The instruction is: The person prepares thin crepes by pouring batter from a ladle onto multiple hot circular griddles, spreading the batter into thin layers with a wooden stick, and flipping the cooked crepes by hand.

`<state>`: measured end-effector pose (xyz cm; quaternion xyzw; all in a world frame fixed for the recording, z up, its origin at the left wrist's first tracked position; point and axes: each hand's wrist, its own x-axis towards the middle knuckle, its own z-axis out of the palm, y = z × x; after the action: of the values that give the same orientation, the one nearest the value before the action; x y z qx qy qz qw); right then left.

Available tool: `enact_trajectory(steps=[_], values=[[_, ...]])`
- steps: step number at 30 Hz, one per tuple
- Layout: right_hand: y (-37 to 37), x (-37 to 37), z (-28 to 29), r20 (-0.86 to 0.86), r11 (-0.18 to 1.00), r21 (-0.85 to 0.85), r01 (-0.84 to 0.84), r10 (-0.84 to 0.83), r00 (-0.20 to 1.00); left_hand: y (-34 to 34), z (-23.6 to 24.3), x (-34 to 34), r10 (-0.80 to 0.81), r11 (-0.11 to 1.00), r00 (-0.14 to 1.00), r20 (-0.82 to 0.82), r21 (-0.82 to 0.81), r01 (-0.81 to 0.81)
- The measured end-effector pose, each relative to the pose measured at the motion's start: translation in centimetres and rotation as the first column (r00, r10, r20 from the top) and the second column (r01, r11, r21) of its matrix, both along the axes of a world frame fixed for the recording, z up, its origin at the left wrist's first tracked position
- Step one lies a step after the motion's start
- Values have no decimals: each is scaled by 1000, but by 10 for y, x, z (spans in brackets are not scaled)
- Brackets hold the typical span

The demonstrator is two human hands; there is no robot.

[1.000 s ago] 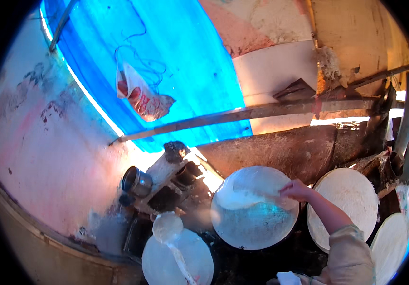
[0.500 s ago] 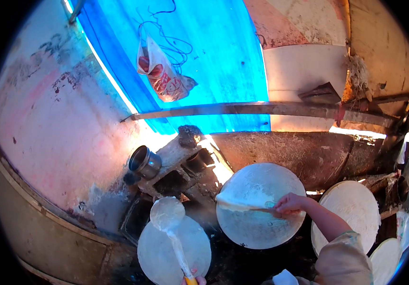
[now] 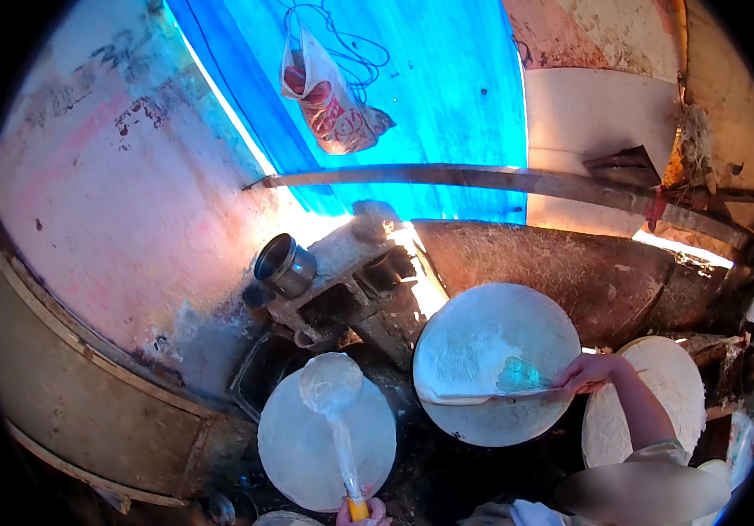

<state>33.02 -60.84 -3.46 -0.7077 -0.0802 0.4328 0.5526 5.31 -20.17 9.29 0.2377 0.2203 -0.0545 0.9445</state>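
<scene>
My left hand [image 3: 365, 511] grips the yellow end of a long-handled ladle [image 3: 333, 386]. Its pale-coated round bowl is over a round, flat, whitish disc [image 3: 280, 460]. To the right stands a larger round griddle [image 3: 500, 421] with a white, wet-looking layer spread on its top. At the griddle's right rim my right hand [image 3: 589, 373] is closed round one end of a thin flat spreader [image 3: 491, 398], which lies across the surface with white stuff along it. A translucent greenish patch [image 3: 522, 374] shows just above the spreader.
Further right leans a pale round disc [image 3: 649, 399], partly behind my forearm. A metal pot [image 3: 285, 266] sits on sooty blocks [image 3: 337, 307] at the back. Behind, a wooden bar [image 3: 447, 175] crosses a blue sheet, and a plastic bag [image 3: 329, 101] hangs there.
The whole view has shifted, so things sit higher and further right. My right hand has drawn the spreader rightward and nearer me across the griddle. My left hand still holds the ladle.
</scene>
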Motion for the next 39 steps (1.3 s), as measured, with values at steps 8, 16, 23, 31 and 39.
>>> enact_trajectory(steps=[8, 16, 23, 31, 39], values=[[51, 16, -9, 173, 989, -143, -24, 48, 984, -14, -12, 24, -91, 994, 994, 60, -62, 95], [-52, -35, 5, 7, 815, -12, 580, -580, 815, -16, -15, 5, -89, 993, 992, -85, -79, 82], [64, -98, -14, 42, 948, -48, 314, -313, 949, 6, -25, -20, -192, 963, 977, -89, -208, 170], [303, -175, -50, -102, 631, 304, 714, -723, 683, 50, -13, -78, -167, 931, 981, 99, -312, 190], [270, -275, -53, -253, 498, 26, 866, -835, 488, 123, -55, -139, -131, 936, 980, 152, -307, 173]])
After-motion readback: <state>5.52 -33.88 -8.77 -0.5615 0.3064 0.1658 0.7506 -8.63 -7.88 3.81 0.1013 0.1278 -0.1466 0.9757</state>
